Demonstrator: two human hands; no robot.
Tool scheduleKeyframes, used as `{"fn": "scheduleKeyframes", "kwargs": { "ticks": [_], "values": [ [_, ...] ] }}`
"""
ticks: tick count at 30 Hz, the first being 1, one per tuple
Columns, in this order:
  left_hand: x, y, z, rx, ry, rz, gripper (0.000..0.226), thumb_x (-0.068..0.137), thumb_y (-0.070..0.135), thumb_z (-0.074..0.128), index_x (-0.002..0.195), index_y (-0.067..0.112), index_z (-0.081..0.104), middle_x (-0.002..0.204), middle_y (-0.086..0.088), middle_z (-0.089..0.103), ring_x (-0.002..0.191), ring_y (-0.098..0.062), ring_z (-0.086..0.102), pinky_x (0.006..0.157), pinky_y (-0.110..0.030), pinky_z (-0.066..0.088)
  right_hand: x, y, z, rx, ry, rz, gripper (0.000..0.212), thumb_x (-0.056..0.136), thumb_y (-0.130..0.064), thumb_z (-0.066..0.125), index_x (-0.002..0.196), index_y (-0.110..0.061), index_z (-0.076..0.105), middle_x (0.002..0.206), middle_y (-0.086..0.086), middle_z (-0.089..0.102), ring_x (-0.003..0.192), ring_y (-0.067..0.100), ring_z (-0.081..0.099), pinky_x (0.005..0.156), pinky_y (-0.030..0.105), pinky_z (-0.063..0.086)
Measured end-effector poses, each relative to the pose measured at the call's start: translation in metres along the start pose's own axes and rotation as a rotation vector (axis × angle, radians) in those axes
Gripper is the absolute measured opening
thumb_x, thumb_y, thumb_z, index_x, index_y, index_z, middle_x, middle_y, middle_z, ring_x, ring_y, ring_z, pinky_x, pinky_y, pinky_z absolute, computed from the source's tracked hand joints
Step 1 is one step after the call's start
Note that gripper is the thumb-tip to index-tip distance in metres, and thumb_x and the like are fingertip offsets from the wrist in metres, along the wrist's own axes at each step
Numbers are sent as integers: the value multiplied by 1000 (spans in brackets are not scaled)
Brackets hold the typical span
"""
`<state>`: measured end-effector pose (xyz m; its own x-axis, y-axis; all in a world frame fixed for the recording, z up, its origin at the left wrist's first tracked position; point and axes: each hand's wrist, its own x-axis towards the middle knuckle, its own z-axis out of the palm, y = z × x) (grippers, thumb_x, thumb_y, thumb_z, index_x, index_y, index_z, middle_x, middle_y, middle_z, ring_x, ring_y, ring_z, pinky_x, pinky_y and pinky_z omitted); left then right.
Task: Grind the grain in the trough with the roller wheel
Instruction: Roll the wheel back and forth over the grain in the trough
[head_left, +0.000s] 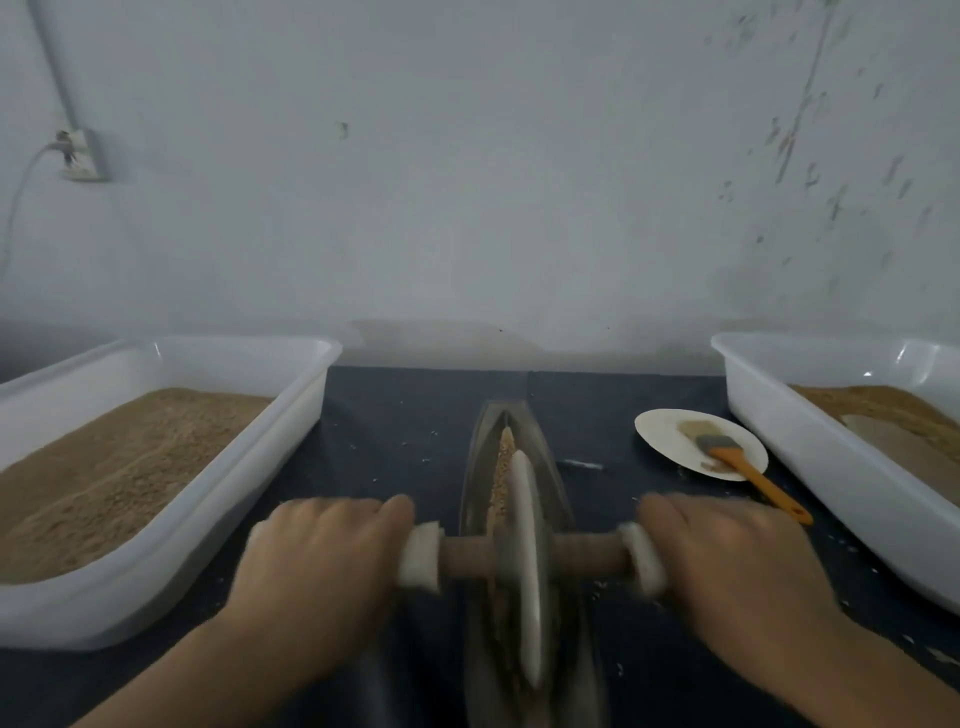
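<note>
A narrow boat-shaped metal trough (485, 431) runs away from me at the table's middle. Brown grain (503, 467) lies along its groove, ahead of the wheel. The pale roller wheel (524, 561) stands upright in the trough, mounted on a brown wooden axle (467, 558) with white wrapping at both ends. My left hand (322, 566) grips the left handle end and my right hand (727, 566) grips the right one, palms down. Both hands and the wheel look blurred.
A white tub (291, 431) of brown grain stands at the left, another white tub (779, 431) with ground meal at the right. A paper plate (660, 431) with an orange-handled brush (753, 478) lies right of the trough. Crumbs dot the dark tablecloth (405, 410); a wall stands close behind.
</note>
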<state>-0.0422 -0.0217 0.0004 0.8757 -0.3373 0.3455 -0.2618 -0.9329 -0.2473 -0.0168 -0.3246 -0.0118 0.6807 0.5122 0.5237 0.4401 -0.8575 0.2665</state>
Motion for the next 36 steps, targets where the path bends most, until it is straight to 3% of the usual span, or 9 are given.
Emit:
{"fn": "scheduleKeyframes", "kwargs": {
  "ticks": [3, 6, 8, 13, 17, 19, 24, 31, 36],
  "values": [
    [54, -14, 45, 16, 76, -175, 34, 81, 50, 62, 73, 34, 33, 63, 12, 47, 53, -7, 46, 48, -26, 24, 62, 13, 28, -139, -29, 64, 50, 36, -20, 91, 71, -19, 55, 57, -1, 57, 43, 21, 54, 43, 20, 15],
    [100, -28, 65, 30, 129, -248, 30, 81, 52, 56, 76, 27, 41, 69, 6, 57, 61, -22, 57, 53, -29, 30, 113, 23, 47, -208, -60, 159, 26, 74, -21, 71, 91, -20, 51, 81, 0, 66, 70, 25, 63, 53, 31, 32],
    [110, -29, 65, 27, 113, -245, 29, 84, 52, 55, 78, 28, 40, 69, 8, 51, 59, -19, 51, 54, -29, 31, 118, 22, 49, -217, -111, 204, 20, 82, -22, 64, 94, -22, 48, 86, -1, 65, 74, 24, 63, 57, 33, 37],
    [51, -9, 30, 25, 51, -150, 28, 83, 42, 61, 79, 33, 35, 69, 12, 46, 60, -10, 48, 55, -27, 29, 44, 13, 22, -70, -260, 148, 27, 78, -33, 66, 89, -32, 42, 81, -8, 60, 70, 13, 60, 58, 31, 47],
    [-10, 7, -16, 10, 239, 84, 56, 35, 29, 89, 65, 29, 42, 51, 10, 43, 40, -13, 45, 48, -21, 3, -1, 5, -22, 43, -216, 84, 58, 43, -44, 78, 67, -38, 25, 51, -13, 33, 41, 3, 32, 36, 20, 28],
    [-14, 6, -19, 15, 181, 58, 60, 26, 30, 90, 62, 28, 41, 48, 9, 43, 36, -14, 43, 50, -20, -3, -4, 4, -21, -25, -338, 128, 43, 62, -50, 66, 67, -37, 25, 58, -12, 37, 50, 3, 36, 46, 21, 30],
    [64, -6, 26, 122, 29, -156, 28, 83, 44, 61, 82, 32, 36, 75, 11, 53, 64, -13, 52, 56, -29, 29, 45, 18, 35, -47, -213, 178, 29, 73, -36, 71, 81, -31, 44, 67, -8, 55, 57, 15, 54, 50, 32, 44],
    [124, -17, 41, 155, 106, -186, 10, 87, 32, 55, 88, 25, 47, 89, 2, 65, 79, -24, 63, 60, -32, 32, 104, 36, 79, -66, -171, 293, 14, 88, -34, 54, 92, -25, 44, 89, 1, 66, 80, 28, 64, 59, 34, 35],
    [40, 0, 11, 50, 62, -30, 36, 77, 41, 69, 82, 33, 33, 80, 11, 57, 69, -12, 58, 57, -27, 29, 22, 18, 17, 45, -91, 82, 52, 54, -27, 80, 70, -33, 31, 53, -8, 40, 42, 14, 44, 37, 25, 25]
  ]
}}
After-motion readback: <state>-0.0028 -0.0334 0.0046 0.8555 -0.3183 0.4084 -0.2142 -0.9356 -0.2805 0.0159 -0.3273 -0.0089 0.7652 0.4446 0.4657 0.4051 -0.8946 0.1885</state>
